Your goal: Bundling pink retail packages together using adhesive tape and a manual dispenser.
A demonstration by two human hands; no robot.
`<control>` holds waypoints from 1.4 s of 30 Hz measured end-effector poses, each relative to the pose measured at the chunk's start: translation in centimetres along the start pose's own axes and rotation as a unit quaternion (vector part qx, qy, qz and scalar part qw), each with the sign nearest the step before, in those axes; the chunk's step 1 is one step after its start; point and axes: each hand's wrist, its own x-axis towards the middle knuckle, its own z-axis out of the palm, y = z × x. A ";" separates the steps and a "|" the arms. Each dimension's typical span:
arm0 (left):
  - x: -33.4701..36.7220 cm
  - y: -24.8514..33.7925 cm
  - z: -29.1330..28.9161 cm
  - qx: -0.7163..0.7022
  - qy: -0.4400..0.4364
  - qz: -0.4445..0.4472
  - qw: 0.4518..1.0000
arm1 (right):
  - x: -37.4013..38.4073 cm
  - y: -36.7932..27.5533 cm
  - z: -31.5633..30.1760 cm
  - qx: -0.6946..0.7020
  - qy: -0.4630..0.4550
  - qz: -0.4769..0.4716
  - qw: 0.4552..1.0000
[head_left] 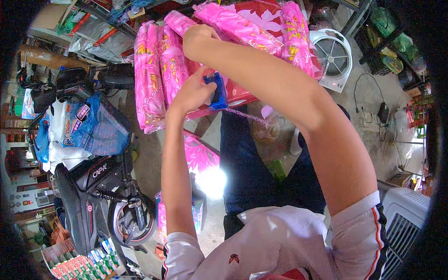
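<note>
Several pink wrapped rolls in clear plastic lie side by side on a red surface (240, 91) in front of me. My left hand (192, 92) is closed on the edge of a small blue plastic holder (218, 93), close to the near edge of that surface. Farther off, my right hand (199, 39) reaches across to the left, its fingers curled down over a pink wrapped roll (178, 22). What lies under those fingers is hidden. Another pink roll (174, 63) rests just left of both hands.
A white box fan (332, 58) stands at the right beyond the rolls. At the left is a black two-wheeler (84, 200) hung with blue bags (100, 126). A bright light (210, 182) glares below my left hand. A grey slatted appliance (406, 219) is near my right elbow.
</note>
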 end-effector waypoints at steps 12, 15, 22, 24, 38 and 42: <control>0.8 -0.7 0.5 0.025 0.031 -0.016 0.999 | 0.7 -0.7 1.9 -0.006 0.025 0.018 1.000; 1.1 -0.5 0.3 -0.018 -0.007 -0.032 0.999 | 0.5 -0.5 1.9 0.006 0.017 0.005 1.000; 1.8 -0.5 -0.1 0.028 -0.033 -0.051 0.998 | 0.0 -0.4 2.3 0.010 0.061 0.025 0.998; 2.0 0.2 -0.2 0.044 -0.060 -0.103 0.992 | 0.2 -0.4 2.3 0.008 0.051 0.027 0.998; 3.6 2.5 0.0 0.096 -0.140 -0.135 0.976 | 1.3 0.3 4.1 0.041 0.021 0.096 0.994; 4.7 -3.0 0.1 0.138 -0.065 0.040 0.988 | -0.4 -0.7 4.0 0.023 0.127 0.045 0.991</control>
